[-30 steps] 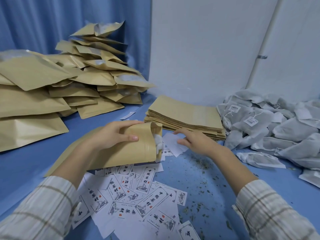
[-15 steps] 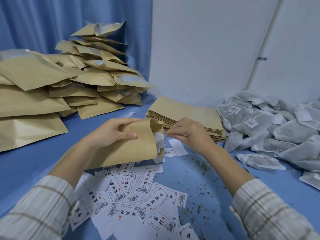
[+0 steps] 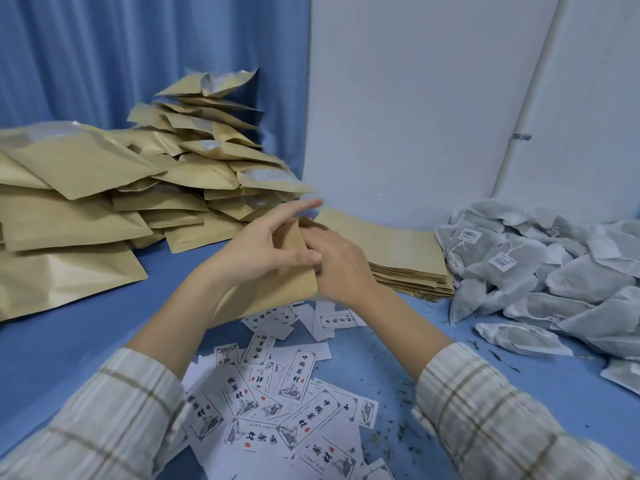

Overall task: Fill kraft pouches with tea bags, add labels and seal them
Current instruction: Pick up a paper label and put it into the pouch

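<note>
Left hand (image 3: 263, 247) gripping pouch (image 3: 277, 289), right hand (image 3: 341, 268) at mouth

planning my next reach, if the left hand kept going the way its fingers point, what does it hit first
Probably the flat stack of empty kraft pouches, past the right hand; the left hand points up-right, depth unclear.

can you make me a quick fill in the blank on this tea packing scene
1. Both hands hold one kraft ____ at its mouth.
2. The printed labels lie scattered on the ____ table.
3. The heap of tea bags lies on the person's ____ side.
4. The flat stack of empty pouches lies just behind the ____ hand.

Missing words: pouch; blue; right; right
</note>
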The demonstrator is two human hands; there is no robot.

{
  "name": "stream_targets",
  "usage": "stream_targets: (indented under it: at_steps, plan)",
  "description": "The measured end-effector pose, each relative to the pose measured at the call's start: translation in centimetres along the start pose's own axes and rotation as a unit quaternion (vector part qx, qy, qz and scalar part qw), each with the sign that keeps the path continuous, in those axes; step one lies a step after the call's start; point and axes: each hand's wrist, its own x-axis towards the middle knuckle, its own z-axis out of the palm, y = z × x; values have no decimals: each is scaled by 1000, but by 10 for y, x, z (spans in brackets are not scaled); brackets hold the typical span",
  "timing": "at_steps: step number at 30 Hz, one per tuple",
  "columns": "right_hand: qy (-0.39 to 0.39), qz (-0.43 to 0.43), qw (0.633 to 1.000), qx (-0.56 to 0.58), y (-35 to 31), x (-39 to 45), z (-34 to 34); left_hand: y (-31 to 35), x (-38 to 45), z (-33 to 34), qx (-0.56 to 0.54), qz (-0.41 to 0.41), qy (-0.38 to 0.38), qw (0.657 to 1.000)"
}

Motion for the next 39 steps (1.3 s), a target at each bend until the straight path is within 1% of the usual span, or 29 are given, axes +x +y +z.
stream_targets:
  at_steps: [3,5,7,9,10,12,14,16,17,19,21,23,24,26,27,30,32,33,35,36,37,39]
  plan:
    - [-12,17,997,78,-4,4,-5,6,-4,1,60,3,26,998]
    - [-18,43,993,105,-4,11,-13,12,-7,2,90,8,38,995]
    - [9,74,992,101,-2,17,-25,17,-15,-1,88,14,37,995]
    - [36,104,989,94,-1,22,-42,21,-22,-5,131,27,41,990]
    - [40,123,988,89,-2,24,-51,23,-23,-4,164,45,62,983]
    - [40,146,984,95,-8,29,-69,31,-19,0,207,105,145,962]
    - [47,133,981,133,-16,32,-91,44,-12,5,211,148,214,942]
    - [30,99,983,152,-19,28,-119,56,-6,4,190,133,255,939]
    - [2,88,986,138,-17,25,-135,61,-3,2,168,118,267,942]
    - [-71,92,989,89,-15,19,-165,71,1,2,103,111,265,952]
    - [-136,96,986,-10,-18,16,-185,85,4,8,32,128,236,963]
    - [-174,122,974,-74,-19,15,-194,103,7,20,-7,158,197,968]
    - [-188,140,970,-70,-19,12,-197,110,10,25,-27,174,182,967]
    - [-206,170,964,-16,-14,7,-202,121,14,34,-67,195,164,965]
    - [-213,163,963,-7,-9,3,-202,123,16,37,-80,198,161,964]
    - [-241,144,960,-6,-1,-9,-207,122,23,49,-106,190,146,965]
    - [-277,160,947,-31,2,-12,-213,119,28,56,-126,175,143,966]
    - [-287,156,944,-42,1,-14,-219,118,31,59,-134,165,146,966]
    - [-258,111,959,-39,4,-16,-233,117,37,65,-162,137,152,965]
    - [-223,102,969,-30,4,-18,-242,116,40,67,-178,123,153,964]
    - [-171,99,980,-15,5,-20,-252,115,43,69,-192,111,155,963]
    - [-82,103,991,8,14,-26,-269,111,48,71,-217,81,177,957]
